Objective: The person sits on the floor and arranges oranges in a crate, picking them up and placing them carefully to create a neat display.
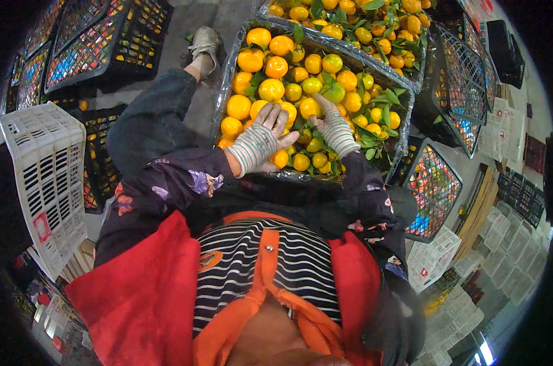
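Note:
Orange and green-tinged mandarins [271, 90], some with green leaves, fill a large plastic-lined crate [407, 120] in front of me. My left hand [261, 137], in a striped knit glove, lies palm down on the fruit at the near left, fingers over the mandarins; whether it grips one is unclear. In a matching glove, my right hand [332, 126] is at the middle of the crate. Its thumb and fingers are spread around the right side of one orange mandarin [310, 108], which still lies among the others.
A second lined crate of leafy mandarins [384, 45] adjoins the far side. Black mesh crates [134, 41] stand at the far left, with others [434, 192] at the right. An upright white plastic crate [52, 169] is at my left. Wooden boards [478, 210] lie at the right.

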Motion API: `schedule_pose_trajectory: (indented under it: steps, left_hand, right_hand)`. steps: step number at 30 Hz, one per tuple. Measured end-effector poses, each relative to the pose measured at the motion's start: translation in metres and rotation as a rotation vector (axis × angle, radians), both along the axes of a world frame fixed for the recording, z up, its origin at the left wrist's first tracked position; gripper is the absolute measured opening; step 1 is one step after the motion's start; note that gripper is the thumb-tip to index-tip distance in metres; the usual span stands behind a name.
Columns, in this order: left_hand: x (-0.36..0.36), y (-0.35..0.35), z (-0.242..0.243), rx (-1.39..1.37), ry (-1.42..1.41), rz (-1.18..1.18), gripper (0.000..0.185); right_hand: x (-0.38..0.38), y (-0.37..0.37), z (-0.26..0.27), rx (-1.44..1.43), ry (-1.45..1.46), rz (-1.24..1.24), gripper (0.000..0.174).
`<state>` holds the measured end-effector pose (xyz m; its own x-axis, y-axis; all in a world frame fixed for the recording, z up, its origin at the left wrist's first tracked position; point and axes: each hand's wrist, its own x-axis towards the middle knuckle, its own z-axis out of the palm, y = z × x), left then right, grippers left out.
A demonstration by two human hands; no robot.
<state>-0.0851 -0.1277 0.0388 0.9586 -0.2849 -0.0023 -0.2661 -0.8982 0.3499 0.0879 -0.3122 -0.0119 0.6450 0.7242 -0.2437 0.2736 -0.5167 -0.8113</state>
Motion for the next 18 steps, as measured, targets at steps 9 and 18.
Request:
schedule_pose_trajectory:
  steps: [9, 18]
  left_hand:
    - [0.002, -0.001, 0.0, 0.003, 0.022, 0.008, 0.09]
    - [0.001, 0.003, 0.003, 0.01, 0.024, -0.005, 0.084]
  right_hand:
    - [-0.018, 0.046, 0.014, -0.757, -0.19, 0.233, 0.081]
    - [0.005, 0.014, 0.017, -0.458, -0.02, -0.109, 0.079]
